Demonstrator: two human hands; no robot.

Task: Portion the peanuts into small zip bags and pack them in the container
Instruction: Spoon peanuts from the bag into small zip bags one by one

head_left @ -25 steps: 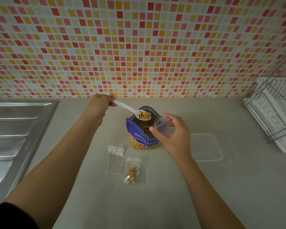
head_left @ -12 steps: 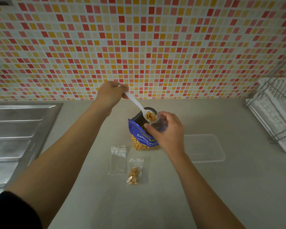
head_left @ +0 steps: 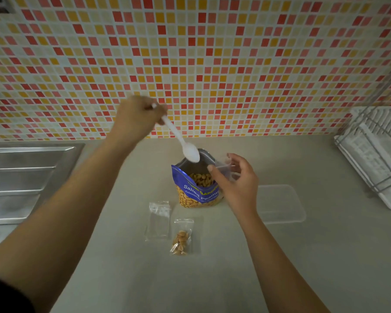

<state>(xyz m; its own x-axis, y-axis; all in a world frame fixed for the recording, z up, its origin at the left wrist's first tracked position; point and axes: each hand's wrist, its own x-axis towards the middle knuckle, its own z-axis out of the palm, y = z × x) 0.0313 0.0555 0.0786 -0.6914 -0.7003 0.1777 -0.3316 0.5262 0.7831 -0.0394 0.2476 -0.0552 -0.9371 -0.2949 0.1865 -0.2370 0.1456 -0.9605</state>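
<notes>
Nearest on bench (head_left: 212, 279): filled zip bag (head_left: 181, 241) lying flat, empty zip bag (head_left: 158, 220) just left of it. Behind them, peanut pouch (head_left: 198, 190) upright and open. Right grip (head_left: 237, 184) at the pouch's right edge pinches a clear bag (head_left: 227, 171), probably empty, blurry. Clear container (head_left: 284, 206) to the right. Left grip (head_left: 140, 118) is curled round white spoon (head_left: 190, 151), bowl over pouch mouth.

Home kitchen, mosaic tile backsplash (head_left: 212, 64), steel sink (head_left: 20, 177) (left), dish rack (head_left: 375, 154)
</notes>
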